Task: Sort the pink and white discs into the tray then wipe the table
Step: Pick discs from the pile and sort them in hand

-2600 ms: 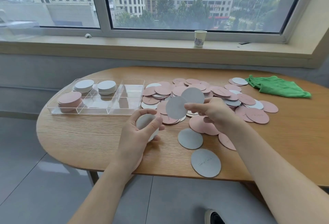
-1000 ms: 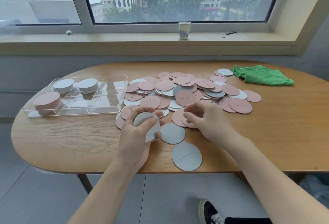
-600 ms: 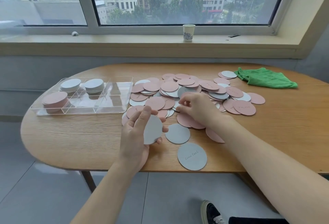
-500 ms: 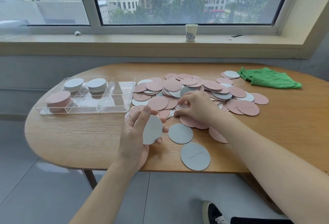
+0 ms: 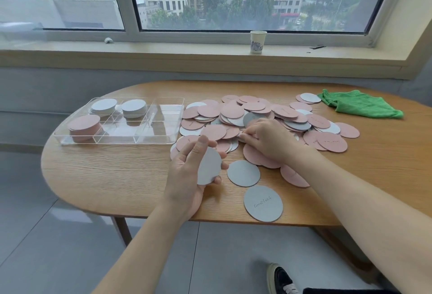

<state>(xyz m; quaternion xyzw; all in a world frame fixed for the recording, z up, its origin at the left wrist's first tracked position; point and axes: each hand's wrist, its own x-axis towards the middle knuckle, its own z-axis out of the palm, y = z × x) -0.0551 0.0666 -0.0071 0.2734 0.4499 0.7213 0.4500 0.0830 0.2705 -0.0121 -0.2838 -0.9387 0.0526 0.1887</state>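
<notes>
A heap of pink and white discs (image 5: 257, 116) covers the middle of the wooden table (image 5: 117, 172). My left hand (image 5: 187, 176) holds a small stack of white discs (image 5: 209, 166) upright above the table's near edge. My right hand (image 5: 268, 139) rests on the heap with its fingertips pinching at a disc's edge; what it grips is hidden. A clear divided tray (image 5: 163, 104) stands at the left, with two white stacks (image 5: 104, 106) at its back and a pink stack (image 5: 84, 124) in its front left compartment. Two single white discs (image 5: 243, 173) lie near the front edge.
A green cloth (image 5: 357, 105) lies crumpled at the table's far right. A paper cup (image 5: 257, 41) stands on the windowsill behind. The tray's right compartments hold nothing. My shoe (image 5: 280, 279) shows on the floor below the table edge.
My right hand went from holding white discs in the air to reaching into the heap. My left hand still holds its white stack and has tipped it more upright.
</notes>
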